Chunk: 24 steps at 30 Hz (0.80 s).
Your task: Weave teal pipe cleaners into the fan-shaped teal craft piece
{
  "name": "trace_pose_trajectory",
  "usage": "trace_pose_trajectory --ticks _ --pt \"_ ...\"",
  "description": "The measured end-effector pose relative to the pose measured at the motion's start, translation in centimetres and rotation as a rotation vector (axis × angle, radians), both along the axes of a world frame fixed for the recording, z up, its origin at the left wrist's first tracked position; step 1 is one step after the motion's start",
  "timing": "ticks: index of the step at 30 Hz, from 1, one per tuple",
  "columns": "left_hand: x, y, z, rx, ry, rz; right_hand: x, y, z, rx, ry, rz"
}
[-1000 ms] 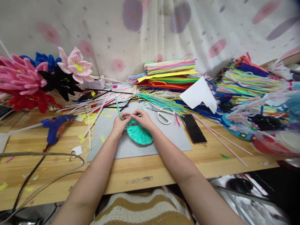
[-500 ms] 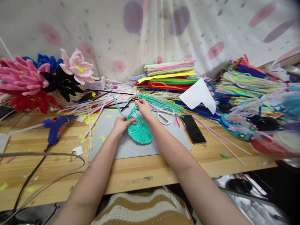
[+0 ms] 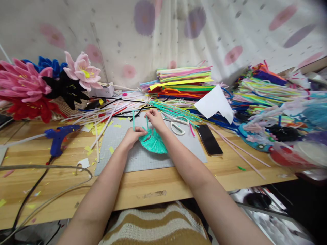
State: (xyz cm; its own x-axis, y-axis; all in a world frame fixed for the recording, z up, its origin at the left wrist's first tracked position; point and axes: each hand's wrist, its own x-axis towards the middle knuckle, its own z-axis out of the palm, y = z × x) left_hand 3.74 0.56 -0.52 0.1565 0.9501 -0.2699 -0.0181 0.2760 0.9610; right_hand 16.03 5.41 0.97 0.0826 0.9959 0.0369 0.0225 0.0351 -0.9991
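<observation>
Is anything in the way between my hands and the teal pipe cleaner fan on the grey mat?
Nothing visible: the left hand and right hand both touch the teal fan; scissors lie apart, beside it.

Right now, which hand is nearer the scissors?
Right. The right hand sits just left of the scissors, pinching a teal strand; the left hand is farther left, on the teal fan.
</observation>
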Motion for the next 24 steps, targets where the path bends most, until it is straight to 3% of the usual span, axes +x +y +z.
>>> trace_pose_trajectory --ticks 3,9,12,15,19,21,24 --pt "-0.2 -0.1 -0.2 -0.016 0.045 -0.082 0.5 0.5 0.2 0.052 -0.002 -0.096" --pt "0.0 -0.1 -0.2 -0.042 0.008 -0.045 0.9 0.3 0.9 0.014 0.150 -0.179" --pt "0.3 -0.3 -0.3 0.028 0.029 0.009 1.1 -0.2 1.0 0.016 0.241 -0.164" --pt "0.3 -0.2 -0.4 0.023 0.033 0.057 2.1 -1.0 0.9 0.041 0.203 0.027" --pt "-0.7 0.4 -0.2 0.012 0.021 -0.011 3.7 -2.5 0.4 0.133 -0.155 0.401" --pt "-1.1 0.6 0.0 0.077 0.041 0.012 4.1 -2.9 -0.2 0.121 -0.267 0.475" --pt "-1.0 0.8 0.1 0.088 -0.001 0.142 3.9 -3.0 -1.5 0.063 -0.308 0.444"
